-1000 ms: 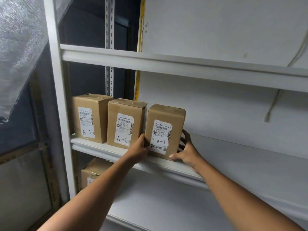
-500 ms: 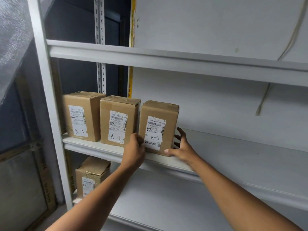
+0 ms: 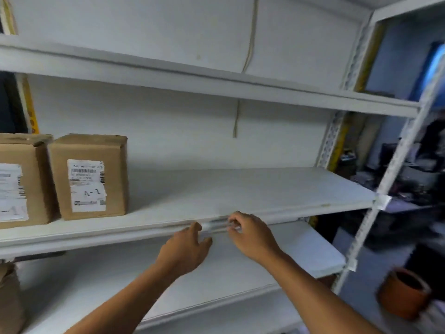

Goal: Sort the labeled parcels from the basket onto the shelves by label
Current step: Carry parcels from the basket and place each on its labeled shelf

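A brown cardboard parcel (image 3: 90, 175) labeled A-1 stands upright on the white middle shelf (image 3: 240, 189), beside another A-1 parcel (image 3: 20, 180) cut off at the left edge. My left hand (image 3: 186, 249) and my right hand (image 3: 250, 233) hang in front of the shelf's front lip, well right of the parcels. Both hold nothing, with fingers loosely curled. The basket is out of view.
A lower shelf (image 3: 265, 268) and an upper shelf (image 3: 216, 85) run across the white rack. Part of a brown parcel (image 3: 9, 297) shows at bottom left. An orange pot (image 3: 404, 292) sits on the floor past the rack's right post (image 3: 390, 179).
Both hands let go of the third A-1 parcel and pulled back to the shelf's front edge. The view swung right, so the parcels now sit at the far left.
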